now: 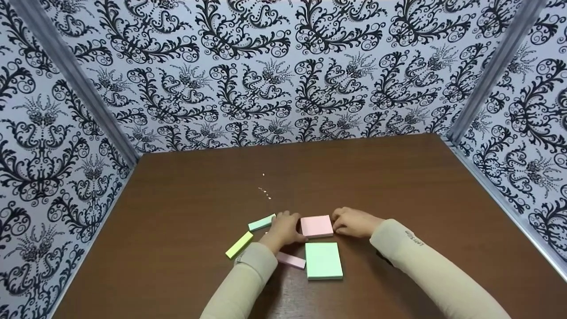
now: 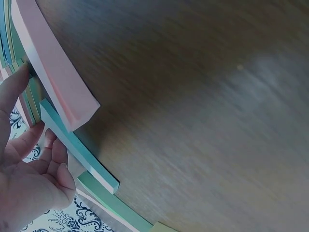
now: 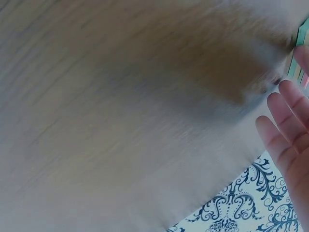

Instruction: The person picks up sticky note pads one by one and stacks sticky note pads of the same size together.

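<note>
A pile of square sticky note pads with a pink top lies between the two hands. My left hand is at its left side, thumb at the near corner and a finger at the far corner, gripping it. In the left wrist view, the thumb and a fingertip touch its layered edge. My right hand is at the pile's right side, its thumb and fingers close to the edge. In the right wrist view its fingers look relaxed, and only a sliver of the pile shows.
A mint-topped square pad pile lies just nearer on the brown table. Narrow pads lie about the left hand: pink, yellow and mint. Small white scraps lie farther back. Patterned walls enclose the table.
</note>
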`<move>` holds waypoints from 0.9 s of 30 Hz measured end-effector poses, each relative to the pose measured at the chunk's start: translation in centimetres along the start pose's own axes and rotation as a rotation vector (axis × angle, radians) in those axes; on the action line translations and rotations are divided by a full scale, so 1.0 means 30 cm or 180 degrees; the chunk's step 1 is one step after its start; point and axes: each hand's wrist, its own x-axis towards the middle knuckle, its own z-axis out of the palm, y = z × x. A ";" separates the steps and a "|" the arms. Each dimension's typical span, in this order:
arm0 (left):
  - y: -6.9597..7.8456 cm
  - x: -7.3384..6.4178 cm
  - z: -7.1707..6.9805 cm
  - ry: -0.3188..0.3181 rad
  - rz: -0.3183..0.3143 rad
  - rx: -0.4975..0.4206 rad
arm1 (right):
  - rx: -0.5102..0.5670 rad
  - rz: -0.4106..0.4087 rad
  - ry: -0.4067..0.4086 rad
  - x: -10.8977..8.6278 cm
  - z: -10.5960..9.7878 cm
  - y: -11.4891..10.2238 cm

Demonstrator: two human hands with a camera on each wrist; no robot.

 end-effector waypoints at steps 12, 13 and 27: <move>-0.007 0.003 0.010 0.0033 0.0019 -0.0005 | 0.0013 -0.0082 0.0029 0.003 0.014 0.019; -0.007 0.003 0.010 0.0039 0.0023 0.0003 | 0.0032 -0.0066 0.0012 0.001 0.013 0.020; -0.054 -0.017 -0.039 0.0020 0.0224 -0.0634 | 0.0418 0.0253 -0.0234 -0.039 -0.011 0.017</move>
